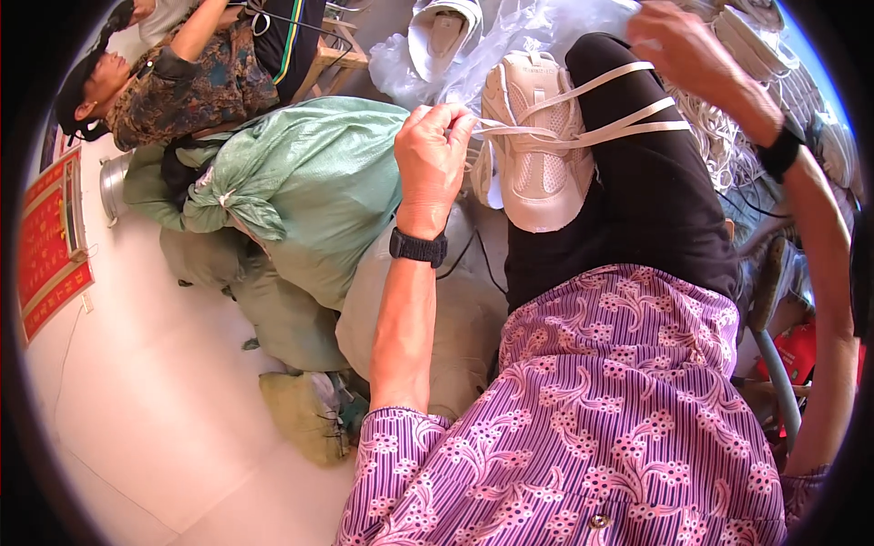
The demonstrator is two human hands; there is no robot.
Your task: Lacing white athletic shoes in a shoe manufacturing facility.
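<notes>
A beige sneaker (543,196) with mesh panels rests on my black-trousered lap, its toe pointing toward me. My left hand (435,146) is closed in a pinch on a pale flat shoelace (628,127), just left of the shoe. The lace crosses the upper, and its loose strands stretch right over my leg. Beyond the shoe to the right, my right hand (678,44) is raised and smeared by motion. Its fingers are too blurred to read, and whether it holds anything cannot be made out. Both wrists wear black bands.
Another pale shoe (443,41) lies on clear plastic wrapping (523,32) at the far side. Pale shoes (756,41) and laces (715,150) are heaped at the far right. Stuffed green sacks (319,173) stand on my left. A co-worker (196,91) sits beyond them.
</notes>
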